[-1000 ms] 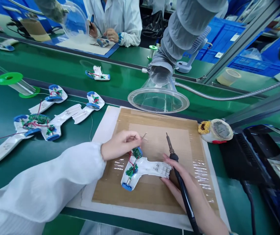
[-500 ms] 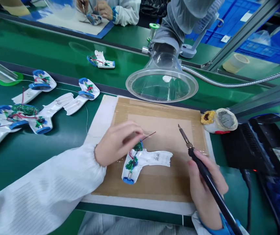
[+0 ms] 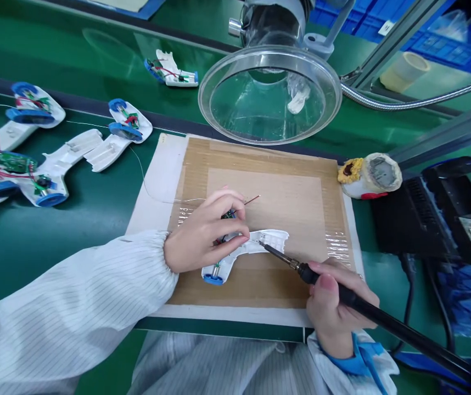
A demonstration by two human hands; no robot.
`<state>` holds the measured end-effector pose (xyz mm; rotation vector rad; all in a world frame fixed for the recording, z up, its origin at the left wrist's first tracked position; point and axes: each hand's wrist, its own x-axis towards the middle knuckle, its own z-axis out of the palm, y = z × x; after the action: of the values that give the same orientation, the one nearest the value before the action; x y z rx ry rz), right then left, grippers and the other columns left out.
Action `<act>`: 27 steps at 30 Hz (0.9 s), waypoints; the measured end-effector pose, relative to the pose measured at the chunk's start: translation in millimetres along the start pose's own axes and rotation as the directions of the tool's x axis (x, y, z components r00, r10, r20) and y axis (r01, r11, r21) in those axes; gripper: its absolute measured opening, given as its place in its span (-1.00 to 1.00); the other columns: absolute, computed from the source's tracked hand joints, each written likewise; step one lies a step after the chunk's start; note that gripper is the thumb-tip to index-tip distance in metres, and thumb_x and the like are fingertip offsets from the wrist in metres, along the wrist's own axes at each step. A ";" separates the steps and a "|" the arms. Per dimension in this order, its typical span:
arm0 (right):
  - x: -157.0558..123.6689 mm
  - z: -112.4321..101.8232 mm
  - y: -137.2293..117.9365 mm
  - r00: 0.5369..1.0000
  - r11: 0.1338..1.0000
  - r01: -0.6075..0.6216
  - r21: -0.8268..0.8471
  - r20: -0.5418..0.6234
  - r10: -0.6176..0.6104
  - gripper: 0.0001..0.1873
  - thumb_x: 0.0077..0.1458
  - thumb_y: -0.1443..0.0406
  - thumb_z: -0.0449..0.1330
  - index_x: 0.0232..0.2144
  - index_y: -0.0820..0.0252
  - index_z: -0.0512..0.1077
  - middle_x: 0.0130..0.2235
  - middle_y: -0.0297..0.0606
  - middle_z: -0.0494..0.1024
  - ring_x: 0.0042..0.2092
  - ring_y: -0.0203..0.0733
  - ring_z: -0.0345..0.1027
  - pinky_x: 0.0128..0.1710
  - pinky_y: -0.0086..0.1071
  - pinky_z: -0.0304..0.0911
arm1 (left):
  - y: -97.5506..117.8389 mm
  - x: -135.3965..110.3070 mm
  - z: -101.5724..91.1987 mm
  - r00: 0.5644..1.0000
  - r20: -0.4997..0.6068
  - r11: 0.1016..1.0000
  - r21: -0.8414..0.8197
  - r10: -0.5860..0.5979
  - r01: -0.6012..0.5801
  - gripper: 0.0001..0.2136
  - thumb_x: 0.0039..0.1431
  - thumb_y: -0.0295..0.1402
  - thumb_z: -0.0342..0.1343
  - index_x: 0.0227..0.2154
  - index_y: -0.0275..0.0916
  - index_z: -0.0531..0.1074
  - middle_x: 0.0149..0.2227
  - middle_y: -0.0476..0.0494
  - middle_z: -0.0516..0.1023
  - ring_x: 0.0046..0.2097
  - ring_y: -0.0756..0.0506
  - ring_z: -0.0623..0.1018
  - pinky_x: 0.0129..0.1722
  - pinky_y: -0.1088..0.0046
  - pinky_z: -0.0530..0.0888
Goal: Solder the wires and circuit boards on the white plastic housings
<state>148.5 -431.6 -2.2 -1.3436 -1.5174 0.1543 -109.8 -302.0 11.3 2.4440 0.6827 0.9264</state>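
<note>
At the near edge of the desk (image 3: 95, 351), the person's white striped sleeve (image 3: 66, 307) runs in from the left, and a blue cuff (image 3: 354, 356) shows at the right wrist. The right hand (image 3: 338, 299) has its fingers (image 3: 326, 282) wrapped closed around the black handle of a soldering iron (image 3: 301, 267). The iron's thin tip sits at the white plastic housing (image 3: 270, 240), either touching it or just above; the view cannot settle which. That housing lies on a cardboard mat (image 3: 301, 219) wrapped in clear film, and the left hand (image 3: 205, 236) covers its middle, fingers (image 3: 227, 233) closed over it. A blue wheel (image 3: 213, 280) shows below them. A small green circuit board (image 3: 229, 215) and a red wire (image 3: 252, 200) poke out past the fingertips.

Beside the mat, a brass-wool tip cleaner (image 3: 369, 175) stands by a black soldering station (image 3: 408, 214). To the left lie more white housings (image 3: 126, 131) with blue wheels. Beyond the mat hangs a clear fume hood (image 3: 268, 93), and farther off another housing (image 3: 172, 71) rests on the green desk.
</note>
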 end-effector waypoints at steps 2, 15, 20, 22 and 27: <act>-0.7 -0.3 0.9 1.000 1.000 -0.016 -0.014 0.012 0.016 -0.82 0.49 0.22 0.29 -0.20 -0.01 0.68 -0.44 -0.38 0.68 -0.49 -0.20 0.55 -0.46 -0.27 0.48 | 0.0 -0.3 1.3 1.000 -0.001 1.000 0.010 0.008 -0.008 -0.84 0.48 -0.48 0.22 -0.24 -0.15 0.65 -0.09 -0.20 0.60 0.22 -0.27 0.59 0.39 -0.03 0.52; 1.6 -3.8 1.4 0.993 0.998 0.053 0.017 0.107 -0.054 -0.86 0.48 0.26 0.27 -0.13 0.00 0.66 -0.41 -0.38 0.69 -0.50 -0.23 0.50 -0.48 -0.29 0.40 | 0.7 0.9 2.3 0.999 -0.032 1.000 0.012 0.021 -0.021 -0.84 0.50 -0.49 0.20 -0.23 -0.17 0.62 -0.11 -0.20 0.60 0.18 -0.25 0.60 0.34 0.01 0.54; 5.6 -3.5 1.8 0.989 0.992 0.114 0.045 0.086 -0.117 -0.77 0.55 0.19 0.19 -0.12 0.01 0.66 -0.45 -0.36 0.64 -0.51 -0.20 0.45 -0.49 -0.27 0.33 | 3.7 4.4 5.7 0.997 -0.079 1.000 0.030 -0.003 0.006 -0.86 0.49 -0.49 0.21 -0.23 -0.20 0.60 -0.08 -0.22 0.59 0.13 -0.23 0.59 0.25 0.05 0.57; 5.7 -2.2 2.5 0.995 0.996 0.086 0.010 0.039 -0.087 -0.73 0.56 0.15 0.19 -0.14 0.03 0.67 -0.45 -0.33 0.64 -0.50 -0.19 0.47 -0.49 -0.26 0.36 | 3.8 5.0 8.9 0.996 -0.085 0.998 0.065 -0.008 0.013 -0.87 0.49 -0.50 0.21 -0.23 -0.20 0.58 -0.02 -0.24 0.60 0.16 -0.25 0.59 0.27 0.01 0.56; 4.6 2.3 5.6 0.999 0.999 0.024 -0.032 -0.040 -0.025 -0.76 0.51 0.13 0.30 -0.17 0.08 0.70 -0.39 -0.34 0.70 -0.47 -0.25 0.54 -0.45 -0.31 0.45 | 1.5 4.9 13.4 0.997 -0.077 0.996 0.090 0.011 -0.004 -0.90 0.48 -0.50 0.22 -0.20 -0.22 0.58 0.04 -0.29 0.59 0.19 -0.27 0.57 0.28 0.00 0.56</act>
<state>151.3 -424.8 -4.2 -1.3445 -1.5073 0.0872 -96.7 -303.3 5.4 2.5012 0.7576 1.0189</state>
